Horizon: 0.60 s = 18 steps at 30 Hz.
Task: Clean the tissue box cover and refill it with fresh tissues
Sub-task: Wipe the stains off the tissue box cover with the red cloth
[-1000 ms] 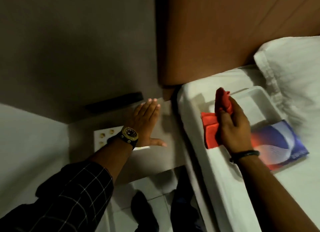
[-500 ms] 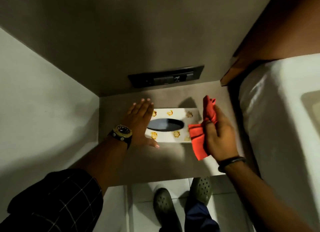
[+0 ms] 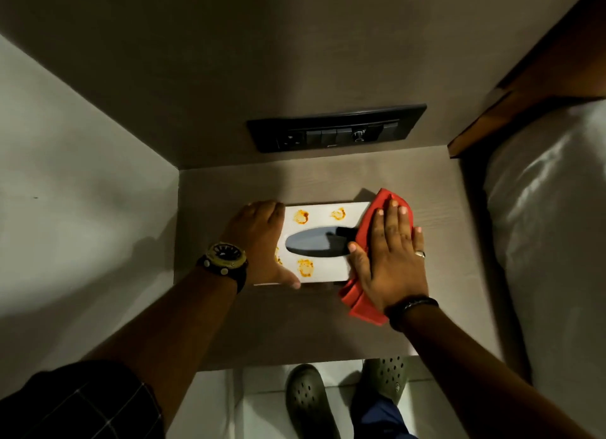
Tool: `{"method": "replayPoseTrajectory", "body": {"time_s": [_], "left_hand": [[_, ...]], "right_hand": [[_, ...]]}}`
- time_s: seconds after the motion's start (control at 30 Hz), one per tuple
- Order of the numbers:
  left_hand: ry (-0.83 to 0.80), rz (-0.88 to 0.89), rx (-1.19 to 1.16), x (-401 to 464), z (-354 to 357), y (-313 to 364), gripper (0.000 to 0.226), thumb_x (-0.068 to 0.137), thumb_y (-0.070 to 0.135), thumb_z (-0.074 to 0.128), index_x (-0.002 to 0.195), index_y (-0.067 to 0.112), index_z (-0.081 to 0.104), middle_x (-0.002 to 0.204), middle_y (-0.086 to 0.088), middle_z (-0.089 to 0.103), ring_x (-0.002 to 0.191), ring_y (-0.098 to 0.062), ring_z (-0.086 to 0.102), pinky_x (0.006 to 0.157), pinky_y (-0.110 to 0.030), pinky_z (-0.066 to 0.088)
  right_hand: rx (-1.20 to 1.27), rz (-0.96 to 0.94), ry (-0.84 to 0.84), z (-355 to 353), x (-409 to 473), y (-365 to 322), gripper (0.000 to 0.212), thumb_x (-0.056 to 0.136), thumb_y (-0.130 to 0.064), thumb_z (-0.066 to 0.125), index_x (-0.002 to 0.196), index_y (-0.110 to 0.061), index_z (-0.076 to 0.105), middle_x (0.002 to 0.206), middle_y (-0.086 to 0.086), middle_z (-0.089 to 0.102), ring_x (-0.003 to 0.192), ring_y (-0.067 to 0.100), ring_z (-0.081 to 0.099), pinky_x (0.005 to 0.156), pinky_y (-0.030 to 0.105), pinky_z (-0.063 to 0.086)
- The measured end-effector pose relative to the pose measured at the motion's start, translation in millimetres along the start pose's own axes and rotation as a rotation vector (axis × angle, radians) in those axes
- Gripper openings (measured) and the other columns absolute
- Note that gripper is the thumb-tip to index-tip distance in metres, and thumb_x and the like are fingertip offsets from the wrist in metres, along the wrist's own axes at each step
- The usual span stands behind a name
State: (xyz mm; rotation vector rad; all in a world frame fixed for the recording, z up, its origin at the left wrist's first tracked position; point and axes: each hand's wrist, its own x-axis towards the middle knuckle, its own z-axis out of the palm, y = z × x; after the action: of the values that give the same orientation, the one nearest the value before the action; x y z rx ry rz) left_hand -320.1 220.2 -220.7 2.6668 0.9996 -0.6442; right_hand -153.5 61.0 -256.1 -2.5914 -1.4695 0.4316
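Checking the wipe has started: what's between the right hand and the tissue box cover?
The red cloth, pressed flat under the right hand onto the tissue box cover, in the head view.

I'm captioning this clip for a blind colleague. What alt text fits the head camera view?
Seen from above, the right hand presses a red cloth flat onto the right end of a white tissue box cover marked with orange stains, while the left hand steadies its left end. The cover sits on a brown bedside shelf below a black switch panel.

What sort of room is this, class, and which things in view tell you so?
Probably a bedroom, perhaps in a hotel: a white-sheeted bed with a wooden headboard, a bedside shelf, and a dark switch panel set in the wall above it.
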Motion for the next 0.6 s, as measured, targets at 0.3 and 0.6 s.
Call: {"method": "replayPoseTrajectory", "body": {"time_s": [0.3, 0.6], "left_hand": [[-0.088, -0.013, -0.021, 1, 6, 0, 0.143, 0.053, 0.084, 0.062, 0.148, 0.009, -0.014, 0.160, -0.011, -0.012, 0.147, -0.027, -0.007, 0.117, -0.039, -0.002], [-0.128, -0.038, 0.001, 0, 1, 5, 0.145, 0.053, 0.082, 0.064, 0.147, 0.008, -0.017, 0.159, -0.012, -0.016, 0.147, -0.028, -0.011, 0.116, -0.038, -0.004]], "right_hand": [[-0.046, 0.045, 0.047, 5, 26, -27, 0.072, 0.093, -0.048, 0.016, 0.149, -0.003, 0.018, 0.157, 0.019, 0.012, 0.147, 0.033, 0.005, 0.118, 0.050, 0.001], [-0.085, -0.123, 0.037, 4, 12, 17, 0.069, 0.094, -0.043, 0.022, 0.150, -0.002, 0.018, 0.157, 0.018, 0.010, 0.147, 0.033, 0.009, 0.119, 0.046, 0.003]]}}
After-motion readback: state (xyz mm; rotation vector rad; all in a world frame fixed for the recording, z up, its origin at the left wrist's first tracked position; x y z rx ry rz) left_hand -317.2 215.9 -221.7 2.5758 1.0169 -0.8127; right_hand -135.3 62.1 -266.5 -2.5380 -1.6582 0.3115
